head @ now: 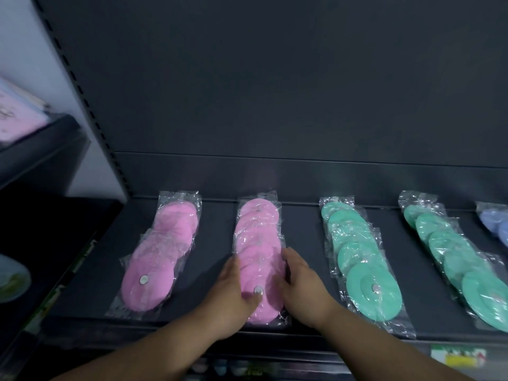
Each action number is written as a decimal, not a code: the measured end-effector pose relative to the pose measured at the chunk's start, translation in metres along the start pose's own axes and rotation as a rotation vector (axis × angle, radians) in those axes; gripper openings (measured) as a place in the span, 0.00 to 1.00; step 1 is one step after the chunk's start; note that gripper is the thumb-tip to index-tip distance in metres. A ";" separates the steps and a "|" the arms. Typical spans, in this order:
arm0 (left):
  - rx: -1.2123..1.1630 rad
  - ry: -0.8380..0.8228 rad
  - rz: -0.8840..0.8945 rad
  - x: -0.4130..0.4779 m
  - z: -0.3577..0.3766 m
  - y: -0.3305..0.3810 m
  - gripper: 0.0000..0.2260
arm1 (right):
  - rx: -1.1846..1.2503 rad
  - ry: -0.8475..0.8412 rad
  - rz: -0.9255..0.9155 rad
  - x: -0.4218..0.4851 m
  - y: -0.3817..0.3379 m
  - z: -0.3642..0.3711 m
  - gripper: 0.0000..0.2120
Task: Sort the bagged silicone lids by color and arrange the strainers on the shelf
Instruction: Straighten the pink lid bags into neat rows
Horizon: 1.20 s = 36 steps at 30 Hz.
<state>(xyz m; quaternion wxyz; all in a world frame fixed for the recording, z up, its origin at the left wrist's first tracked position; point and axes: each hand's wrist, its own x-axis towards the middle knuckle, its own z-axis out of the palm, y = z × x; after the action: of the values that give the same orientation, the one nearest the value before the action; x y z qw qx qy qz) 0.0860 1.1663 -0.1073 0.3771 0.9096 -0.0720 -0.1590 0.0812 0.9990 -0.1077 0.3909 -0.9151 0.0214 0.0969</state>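
Neither grip is closed on anything. The left hand (233, 295) lies with straight fingers along the left edge of the second pink row (258, 235), its thumb resting across the front lid beside the small metal centre. The right hand (305, 290) sets flat fingers against the row's right edge. Both forearms rise from the bottom of the frame and converge, so the hands bracket the near end of the row, about equally close to it.

That row of bagged pink lids sits in the lower middle of the frame on the shelf (214, 229). Its long axis runs up the picture from the front lip toward the back panel, and most of its length lies beyond the fingertips. I judge the step to be squaring this row, by a nudge across that axis.

To its left lies the first pink row (162, 259). To its right come the near green row (357, 251), the far green row (453, 251) and, at the right edge, the blue bags (494, 218). No strainers show.
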 end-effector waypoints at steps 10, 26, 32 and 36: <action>0.282 0.295 -0.061 -0.012 -0.051 -0.026 0.34 | -0.497 0.003 -0.289 0.015 -0.053 -0.005 0.29; 0.381 0.320 -0.283 -0.052 -0.134 -0.101 0.37 | -0.569 -0.050 -0.393 0.023 -0.110 0.074 0.31; 0.357 0.147 -0.183 -0.038 -0.144 -0.129 0.45 | -0.360 -0.041 -0.199 0.027 -0.132 0.104 0.46; 0.139 0.046 -0.137 -0.025 -0.150 -0.139 0.53 | -0.198 -0.082 -0.100 0.031 -0.138 0.119 0.47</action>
<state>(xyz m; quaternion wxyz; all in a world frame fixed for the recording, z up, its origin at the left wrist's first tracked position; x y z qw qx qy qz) 0.1160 1.3703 -0.1000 0.3030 0.9397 -0.0117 -0.1579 0.1081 1.1814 -0.0954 0.3035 -0.9444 -0.0500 0.1161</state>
